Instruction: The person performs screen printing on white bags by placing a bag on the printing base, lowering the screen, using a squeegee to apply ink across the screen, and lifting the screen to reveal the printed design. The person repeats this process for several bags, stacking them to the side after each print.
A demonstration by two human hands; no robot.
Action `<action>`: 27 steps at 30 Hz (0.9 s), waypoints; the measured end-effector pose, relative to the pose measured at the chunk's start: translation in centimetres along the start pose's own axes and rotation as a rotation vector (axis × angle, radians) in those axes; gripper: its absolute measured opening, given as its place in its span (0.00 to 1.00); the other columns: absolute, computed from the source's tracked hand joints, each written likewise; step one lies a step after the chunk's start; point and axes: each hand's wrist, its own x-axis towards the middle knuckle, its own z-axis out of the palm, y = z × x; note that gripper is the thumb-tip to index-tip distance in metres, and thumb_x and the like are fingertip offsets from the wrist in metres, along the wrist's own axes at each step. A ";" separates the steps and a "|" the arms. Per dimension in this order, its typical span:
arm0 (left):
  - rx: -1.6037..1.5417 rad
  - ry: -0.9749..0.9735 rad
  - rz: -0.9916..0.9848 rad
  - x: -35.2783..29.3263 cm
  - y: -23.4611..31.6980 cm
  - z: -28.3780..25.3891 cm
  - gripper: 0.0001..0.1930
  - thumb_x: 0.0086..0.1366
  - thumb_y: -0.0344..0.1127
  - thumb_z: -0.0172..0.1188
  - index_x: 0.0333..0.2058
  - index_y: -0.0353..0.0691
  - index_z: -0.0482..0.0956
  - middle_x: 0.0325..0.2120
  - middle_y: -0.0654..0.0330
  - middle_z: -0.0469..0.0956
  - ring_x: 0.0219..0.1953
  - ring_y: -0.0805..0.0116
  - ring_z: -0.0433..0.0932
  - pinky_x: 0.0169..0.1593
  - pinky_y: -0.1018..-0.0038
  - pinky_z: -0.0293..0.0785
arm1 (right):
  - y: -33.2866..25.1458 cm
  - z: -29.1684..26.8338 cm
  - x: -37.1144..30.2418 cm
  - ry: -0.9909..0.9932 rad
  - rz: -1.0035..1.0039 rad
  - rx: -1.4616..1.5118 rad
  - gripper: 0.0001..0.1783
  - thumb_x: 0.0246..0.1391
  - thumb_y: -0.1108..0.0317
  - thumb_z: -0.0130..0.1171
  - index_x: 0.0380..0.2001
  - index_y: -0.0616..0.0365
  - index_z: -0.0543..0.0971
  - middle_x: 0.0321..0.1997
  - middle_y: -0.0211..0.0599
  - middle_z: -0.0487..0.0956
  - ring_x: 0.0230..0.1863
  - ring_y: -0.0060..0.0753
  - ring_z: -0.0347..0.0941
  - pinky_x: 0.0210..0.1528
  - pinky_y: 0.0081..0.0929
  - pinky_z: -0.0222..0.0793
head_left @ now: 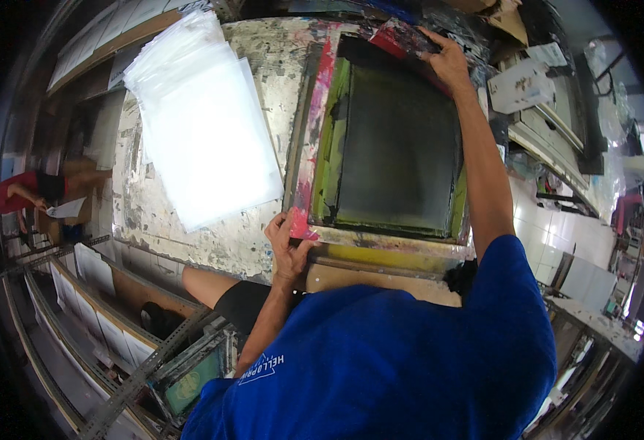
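A screen-printing frame (pixel 314 139), its border stained pink and its mesh dark with green edges, lies on the worn, paint-spotted table (pixel 272 62). My left hand (pixel 289 248) is closed round its near left corner, fingers over the edge. At the far end of the frame my right hand (pixel 448 62) grips a red and black ink-smeared bar that looks like a squeegee (pixel 397 38); part of it is hidden by the hand. Left of the frame lies a fanned stack of white translucent sheets (pixel 208 136), touched by neither hand.
Shelving racks (pixel 109 312) stand at the lower left, with a green-meshed screen (pixel 193 389) leaning near them. Another person (pixel 24 194) in red holds a paper at the far left. A stained white box (pixel 521 86) and clutter sit beyond my right arm.
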 end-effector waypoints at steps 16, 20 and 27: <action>-0.522 0.498 0.148 9.5 15.3 -3.6 0.32 0.59 0.39 0.75 0.57 0.26 0.74 0.53 0.49 0.72 0.59 0.58 0.68 0.62 0.63 0.66 | -23.8 -14.3 -24.6 0.017 -0.461 -0.377 0.35 0.42 0.68 0.70 0.59 0.41 0.81 0.30 0.44 0.77 0.34 0.48 0.75 0.40 0.34 0.70; -0.809 0.647 0.503 16.9 19.0 -2.4 0.32 0.71 0.36 0.59 0.66 0.28 0.56 0.58 0.47 0.71 0.63 0.56 0.69 0.64 0.64 0.67 | -23.4 -16.0 -17.4 0.267 -0.743 -0.104 0.26 0.47 0.64 0.63 0.52 0.56 0.84 0.27 0.43 0.83 0.23 0.34 0.76 0.29 0.28 0.73; -0.388 0.151 0.182 31.1 9.2 9.4 0.22 0.70 0.38 0.63 0.58 0.35 0.76 0.43 0.55 0.81 0.46 0.62 0.78 0.51 0.65 0.74 | -30.2 -19.8 -12.7 0.164 -0.366 -0.127 0.24 0.49 0.62 0.59 0.47 0.64 0.86 0.33 0.50 0.86 0.27 0.36 0.80 0.33 0.30 0.77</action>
